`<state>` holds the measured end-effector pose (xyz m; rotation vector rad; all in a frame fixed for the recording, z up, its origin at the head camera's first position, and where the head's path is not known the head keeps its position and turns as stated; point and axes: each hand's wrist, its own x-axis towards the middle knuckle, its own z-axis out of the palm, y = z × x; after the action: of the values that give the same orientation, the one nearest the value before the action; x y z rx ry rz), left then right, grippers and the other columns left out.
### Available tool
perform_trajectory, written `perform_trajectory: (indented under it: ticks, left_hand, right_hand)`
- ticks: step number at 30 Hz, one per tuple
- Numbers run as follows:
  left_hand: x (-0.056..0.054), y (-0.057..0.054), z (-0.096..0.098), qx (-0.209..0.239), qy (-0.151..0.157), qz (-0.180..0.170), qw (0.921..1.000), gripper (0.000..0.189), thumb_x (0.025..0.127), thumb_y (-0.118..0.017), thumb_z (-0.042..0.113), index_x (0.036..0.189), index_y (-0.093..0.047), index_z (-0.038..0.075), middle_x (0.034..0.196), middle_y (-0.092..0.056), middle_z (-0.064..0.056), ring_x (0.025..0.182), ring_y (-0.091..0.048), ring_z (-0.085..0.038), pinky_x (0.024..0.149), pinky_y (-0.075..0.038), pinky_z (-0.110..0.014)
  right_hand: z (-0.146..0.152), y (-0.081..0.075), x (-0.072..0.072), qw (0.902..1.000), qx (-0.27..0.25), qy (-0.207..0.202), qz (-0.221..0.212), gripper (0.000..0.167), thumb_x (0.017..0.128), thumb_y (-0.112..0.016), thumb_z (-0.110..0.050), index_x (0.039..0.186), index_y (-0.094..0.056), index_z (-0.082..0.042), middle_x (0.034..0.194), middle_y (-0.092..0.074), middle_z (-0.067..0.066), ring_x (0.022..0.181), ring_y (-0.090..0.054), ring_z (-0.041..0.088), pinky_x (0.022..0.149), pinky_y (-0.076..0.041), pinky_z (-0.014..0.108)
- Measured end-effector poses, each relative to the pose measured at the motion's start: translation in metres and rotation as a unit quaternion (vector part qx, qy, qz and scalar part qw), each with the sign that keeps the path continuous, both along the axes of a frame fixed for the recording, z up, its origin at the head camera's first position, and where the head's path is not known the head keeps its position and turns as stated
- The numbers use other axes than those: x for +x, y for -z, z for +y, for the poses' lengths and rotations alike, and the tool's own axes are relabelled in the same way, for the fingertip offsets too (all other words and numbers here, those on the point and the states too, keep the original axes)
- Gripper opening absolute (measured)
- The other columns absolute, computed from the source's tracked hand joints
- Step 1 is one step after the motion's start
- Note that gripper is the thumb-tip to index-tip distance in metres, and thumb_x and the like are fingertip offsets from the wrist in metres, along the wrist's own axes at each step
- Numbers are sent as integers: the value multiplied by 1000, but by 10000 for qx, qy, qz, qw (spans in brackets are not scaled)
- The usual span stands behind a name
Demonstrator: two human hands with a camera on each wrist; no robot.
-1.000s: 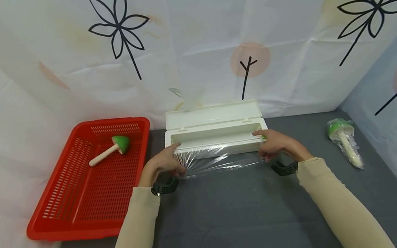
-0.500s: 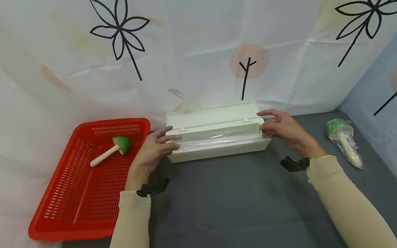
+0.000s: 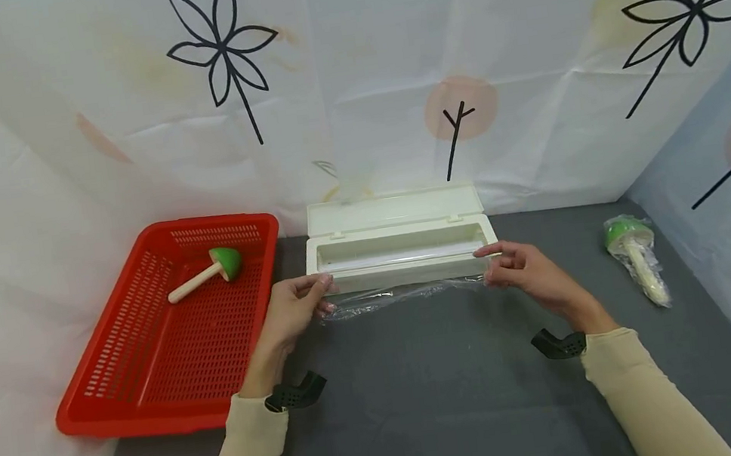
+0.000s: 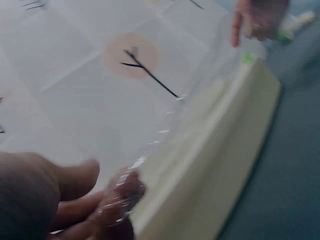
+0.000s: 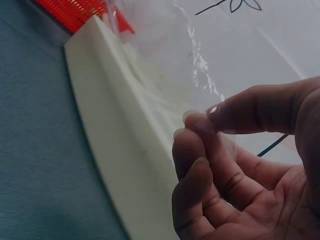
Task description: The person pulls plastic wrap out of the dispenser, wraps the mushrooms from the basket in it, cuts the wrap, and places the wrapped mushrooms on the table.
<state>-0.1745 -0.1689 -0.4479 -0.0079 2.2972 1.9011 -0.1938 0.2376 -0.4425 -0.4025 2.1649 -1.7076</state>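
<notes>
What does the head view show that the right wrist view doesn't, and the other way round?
Only head: a green-capped, pale-stemmed mushroom shape in the red perforated plastic basket, and a similar mushroom in clear wrap.
Only right wrist: the palm side of the right-hand grip, thumb and fingertip pinching clear plastic film.
Both: the basket (just part in the wrist view), film, grip and white rectangular box.

Clear, glossy film (image 3: 401, 294), seemingly stretched, along the front of an open white box (image 3: 400, 230)
</notes>
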Motion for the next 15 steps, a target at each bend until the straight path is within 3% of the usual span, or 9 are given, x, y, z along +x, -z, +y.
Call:
perform_trajectory:
  ticks: [4, 8, 11, 15]
  left_hand:
    - [3, 19, 9, -632, -578, 481, 9952, 21, 97, -69, 5, 114, -71, -6, 88, -75, -17, 55, -65, -13, 52, -51, -23]
    - [6, 37, 12, -1081, -748, 650, 9892, 37, 95, -70, 4, 128, -56, -1, 84, -75, -14, 53, -67, -15, 49, -51, -28]
    - [7, 45, 14, -928, -834, 599, 9904, 52, 95, -70, 5, 137, -39, 4, 84, -74, -15, 54, -70, -20, 49, -54, -33]
    - [6, 49, 16, -1070, -973, 797, 9863, 57, 94, -71, 6, 137, -34, 3, 82, -73, -14, 56, -69, -24, 52, -54, -32]
  right_hand:
    - [-1, 21, 5, 9995, -239, 9, -224, 38, 104, -57, -9, 131, -52, 18, 94, -67, 3, 88, -65, 16, 83, -55, 33]
    - [-2, 37, 8, 9993, -204, 38, -325, 34, 104, -56, -8, 126, -56, 18, 94, -67, 7, 83, -64, 17, 78, -55, 36]
    - [-4, 42, 8, 9990, 195, 175, -365, 32, 103, -59, -8, 125, -60, 14, 101, -68, 14, 86, -65, 20, 78, -54, 37]
    - [-9, 41, 8, 9946, 980, 336, -115, 31, 102, -63, -14, 125, -64, 6, 112, -68, 17, 90, -63, 25, 76, -52, 39]
